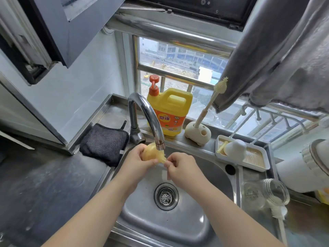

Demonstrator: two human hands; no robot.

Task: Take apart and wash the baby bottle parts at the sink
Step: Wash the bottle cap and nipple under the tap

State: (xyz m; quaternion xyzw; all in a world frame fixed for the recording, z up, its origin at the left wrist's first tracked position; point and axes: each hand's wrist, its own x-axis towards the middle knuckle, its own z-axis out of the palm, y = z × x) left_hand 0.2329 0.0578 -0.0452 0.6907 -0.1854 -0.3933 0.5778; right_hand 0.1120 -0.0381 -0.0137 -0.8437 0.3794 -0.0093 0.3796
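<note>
While hands (138, 160) grip nipple (153, 155), bottle (265, 193) empty

Daylit barred window (178, 68), grey curtain (277, 56), pale, perhaps tiled wall (85, 82), steel counter (44, 189).
</note>
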